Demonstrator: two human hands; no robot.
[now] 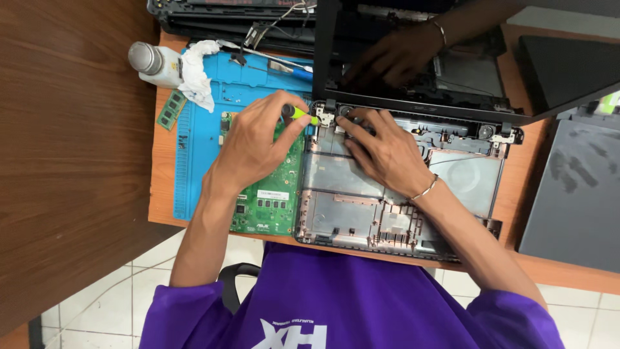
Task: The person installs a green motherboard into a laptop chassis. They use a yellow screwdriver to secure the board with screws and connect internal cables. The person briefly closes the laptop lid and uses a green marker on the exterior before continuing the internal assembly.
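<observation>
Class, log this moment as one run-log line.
left hand: grips green-tipped screwdriver at hinge | right hand: pressing on laptop base near hinge | green motherboard lying on blue mat

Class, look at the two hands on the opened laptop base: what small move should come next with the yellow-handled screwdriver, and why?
Probably a turn of the screwdriver in place. The left hand grips its yellow handle with the tip at the left hinge bracket, while the right hand presses on the laptop base just beside it, steadying it. Whether the tip sits in a screw cannot be seen.
</observation>
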